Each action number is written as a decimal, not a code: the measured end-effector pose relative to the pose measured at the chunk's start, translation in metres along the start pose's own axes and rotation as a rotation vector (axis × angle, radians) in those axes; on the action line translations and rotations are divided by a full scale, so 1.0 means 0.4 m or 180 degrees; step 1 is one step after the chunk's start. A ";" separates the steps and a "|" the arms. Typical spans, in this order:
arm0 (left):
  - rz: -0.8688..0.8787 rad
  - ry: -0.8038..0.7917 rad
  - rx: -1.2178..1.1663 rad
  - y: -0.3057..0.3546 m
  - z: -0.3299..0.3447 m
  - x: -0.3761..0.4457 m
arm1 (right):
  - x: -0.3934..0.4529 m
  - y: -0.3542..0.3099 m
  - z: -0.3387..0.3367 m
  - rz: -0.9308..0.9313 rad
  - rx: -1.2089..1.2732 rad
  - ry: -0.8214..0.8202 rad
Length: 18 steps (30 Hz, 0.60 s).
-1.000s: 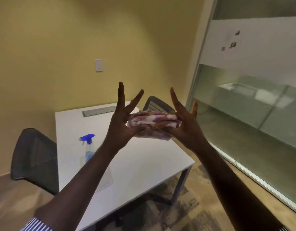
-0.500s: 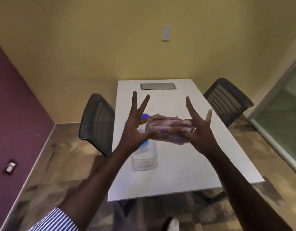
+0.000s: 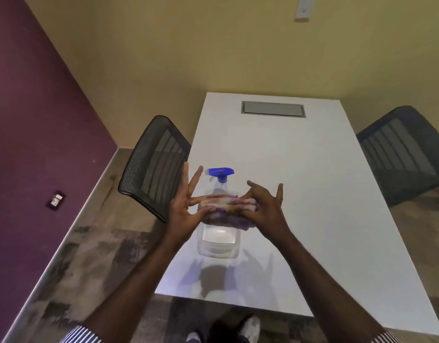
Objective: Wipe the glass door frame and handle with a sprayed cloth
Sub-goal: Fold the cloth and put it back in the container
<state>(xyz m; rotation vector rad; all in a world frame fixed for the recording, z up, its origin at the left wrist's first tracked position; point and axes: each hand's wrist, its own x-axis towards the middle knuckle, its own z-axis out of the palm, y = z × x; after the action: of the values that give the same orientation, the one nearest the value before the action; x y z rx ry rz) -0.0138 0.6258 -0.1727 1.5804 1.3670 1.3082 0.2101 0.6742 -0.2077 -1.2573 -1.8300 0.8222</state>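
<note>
Head view looks down on both hands holding a folded cloth point(image 3: 227, 206) between them, above a white table point(image 3: 300, 199). Left hand point(image 3: 182, 214) pinches the cloth's left end with thumb and one finger, while its other fingers point(image 3: 186, 178) spread upward, loose. Right hand point(image 3: 265, 209) grips the cloth's right end the same way, thumb and forefinger closed on it, remaining fingers raised and apart. The cloth is pinkish and white with purple patches, bunched into a thick roll, and blurred.

Directly below and behind the cloth stands a clear spray bottle point(image 3: 218, 241) on the table, upright, with a blue trigger head point(image 3: 220, 172) showing above the cloth. Whether the cloth touches the bottle cannot be told.

A grey hatch point(image 3: 272, 108) sits flush in the table's far end. One mesh chair point(image 3: 154, 164) stands at the table's left side, another chair point(image 3: 404, 154) at its right. Striped cuffs point(image 3: 84, 335) show at the bottom edge, and a shoe point(image 3: 250, 326) shows on the patterned floor. A purple wall point(image 3: 35, 115) lies left, with a yellow wall point(image 3: 213, 45) behind the table. The glass door is out of view.
</note>
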 end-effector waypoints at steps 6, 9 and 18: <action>-0.0723 0.0152 -0.0011 -0.151 0.042 -0.013 | 0.037 0.109 0.097 0.0487 -0.0077 -0.0399; -0.0982 0.0167 -0.0042 -0.217 0.063 -0.002 | 0.039 0.163 0.141 0.0802 -0.0284 -0.0467; -0.1147 0.0045 -0.0083 -0.355 0.083 0.061 | 0.051 0.229 0.228 0.1335 -0.0933 -0.0366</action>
<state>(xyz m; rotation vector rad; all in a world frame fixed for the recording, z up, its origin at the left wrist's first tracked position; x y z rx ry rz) -0.0261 0.6863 -0.3070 1.2362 1.5508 1.1128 0.1695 0.7139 -0.3256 -1.8582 -1.8519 0.8818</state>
